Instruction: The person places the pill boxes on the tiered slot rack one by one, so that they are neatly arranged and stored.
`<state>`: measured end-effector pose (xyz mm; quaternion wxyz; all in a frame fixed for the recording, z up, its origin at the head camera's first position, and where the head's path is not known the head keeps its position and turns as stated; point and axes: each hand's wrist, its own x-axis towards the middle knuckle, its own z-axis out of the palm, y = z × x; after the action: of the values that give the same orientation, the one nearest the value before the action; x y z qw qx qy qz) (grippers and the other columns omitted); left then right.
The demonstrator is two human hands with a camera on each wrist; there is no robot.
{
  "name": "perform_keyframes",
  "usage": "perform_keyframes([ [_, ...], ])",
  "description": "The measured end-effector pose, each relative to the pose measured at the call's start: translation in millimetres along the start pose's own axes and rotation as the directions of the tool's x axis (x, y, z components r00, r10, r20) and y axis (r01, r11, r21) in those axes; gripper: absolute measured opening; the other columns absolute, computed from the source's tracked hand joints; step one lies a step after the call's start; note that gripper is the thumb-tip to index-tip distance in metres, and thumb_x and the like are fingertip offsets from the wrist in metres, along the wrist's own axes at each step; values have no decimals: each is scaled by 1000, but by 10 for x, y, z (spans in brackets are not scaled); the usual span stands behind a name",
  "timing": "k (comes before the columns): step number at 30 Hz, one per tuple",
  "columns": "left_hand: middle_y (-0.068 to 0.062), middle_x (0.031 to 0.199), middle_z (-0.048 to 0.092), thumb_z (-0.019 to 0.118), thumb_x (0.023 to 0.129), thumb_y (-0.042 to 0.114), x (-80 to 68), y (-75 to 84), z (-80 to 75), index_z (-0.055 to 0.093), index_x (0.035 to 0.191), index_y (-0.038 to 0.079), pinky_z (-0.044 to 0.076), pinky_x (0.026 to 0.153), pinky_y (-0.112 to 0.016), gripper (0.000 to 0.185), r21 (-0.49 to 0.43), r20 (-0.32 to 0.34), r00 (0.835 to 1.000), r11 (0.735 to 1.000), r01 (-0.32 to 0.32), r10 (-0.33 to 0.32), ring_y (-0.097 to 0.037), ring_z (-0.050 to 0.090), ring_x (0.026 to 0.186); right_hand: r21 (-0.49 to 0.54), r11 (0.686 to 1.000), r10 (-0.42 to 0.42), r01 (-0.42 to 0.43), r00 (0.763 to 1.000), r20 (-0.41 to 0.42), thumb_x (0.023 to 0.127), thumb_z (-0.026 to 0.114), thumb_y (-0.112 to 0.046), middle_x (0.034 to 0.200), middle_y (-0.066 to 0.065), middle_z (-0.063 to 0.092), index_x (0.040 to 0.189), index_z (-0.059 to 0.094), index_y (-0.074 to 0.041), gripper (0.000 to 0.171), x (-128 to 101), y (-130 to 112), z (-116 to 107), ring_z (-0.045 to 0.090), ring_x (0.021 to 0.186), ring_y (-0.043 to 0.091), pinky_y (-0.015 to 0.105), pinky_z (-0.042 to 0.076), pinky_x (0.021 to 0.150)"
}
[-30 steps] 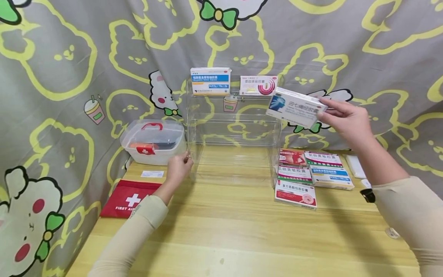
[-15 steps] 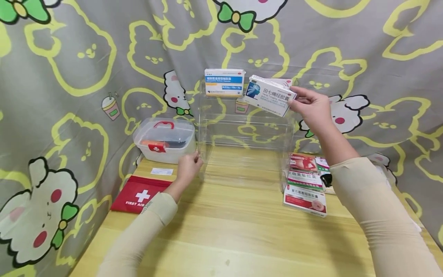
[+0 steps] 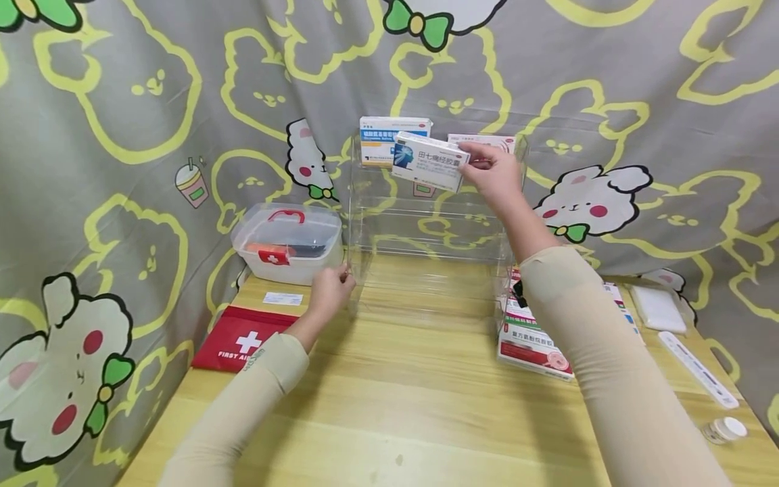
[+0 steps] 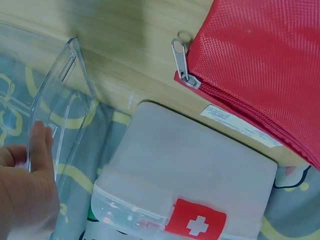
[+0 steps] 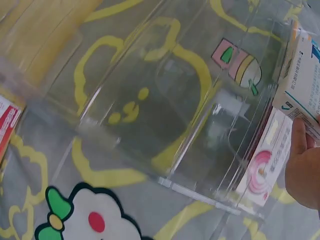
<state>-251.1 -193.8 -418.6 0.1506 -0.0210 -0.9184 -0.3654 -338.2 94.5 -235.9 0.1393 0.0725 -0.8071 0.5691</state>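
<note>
Wooden table (image 3: 395, 406), cartoon curtain (image 3: 122, 101); right fingers (image 3: 481, 154) pinching box (image 3: 431, 161), left (image 3: 328, 292) gripping rack (image 3: 426, 223).

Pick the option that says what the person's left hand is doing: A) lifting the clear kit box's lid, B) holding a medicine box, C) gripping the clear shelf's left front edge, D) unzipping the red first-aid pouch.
C: the left hand grips the left front edge of the clear shelf, while the right hand holds the medicine box.

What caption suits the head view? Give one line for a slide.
Right hand holds a white medicine box at the clear shelf's top tier while the left hand grips its left edge.
</note>
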Motion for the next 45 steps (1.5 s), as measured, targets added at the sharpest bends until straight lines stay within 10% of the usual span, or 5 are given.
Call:
perform_keyframes([
  [10, -17, 89, 71, 55, 84, 7, 22, -18, -27, 65, 116, 0, 39, 43, -22, 34, -1, 50, 998, 999, 47, -47, -11, 46, 49, -89, 989, -106, 114, 991, 86, 83, 65, -4, 109, 7, 57, 118, 67, -12, 36, 27, 80, 371, 62, 103, 20, 22, 52, 79],
  [23, -14, 83, 71, 56, 81, 6, 50, 7, -33, 72, 102, 0, 40, 46, -23, 26, 30, -49, 999, 999, -22, 24, -16, 50, 54, -163, 976, -119, 142, 983, 142, 89, 63, -13, 112, 7, 63, 121, 65, -20, 33, 56, 133, 633, 60, 94, 15, 20, 50, 70],
  [38, -6, 60, 62, 58, 80, 5, 64, 49, 1, 62, 64, 5, 38, 47, -24, 16, 40, -51, 998, 999, -26, 28, -14, 46, 51, -382, 845, -403, 374, 915, 2, 86, 67, -12, 104, 9, 64, 102, 73, -8, 18, 46, 167, 732, 61, 96, 23, 29, 51, 82],
  [45, 2, 48, 45, 58, 78, 4, -2, -3, 42, 42, 52, 13, 32, 45, -24, 31, 41, -42, 999, 999, -29, 31, -12, 39, 48, -343, 903, -266, 258, 964, 24, 89, 64, -14, 103, 10, 61, 106, 72, -7, 20, 52, 207, 755, 59, 95, 23, 30, 51, 79],
])
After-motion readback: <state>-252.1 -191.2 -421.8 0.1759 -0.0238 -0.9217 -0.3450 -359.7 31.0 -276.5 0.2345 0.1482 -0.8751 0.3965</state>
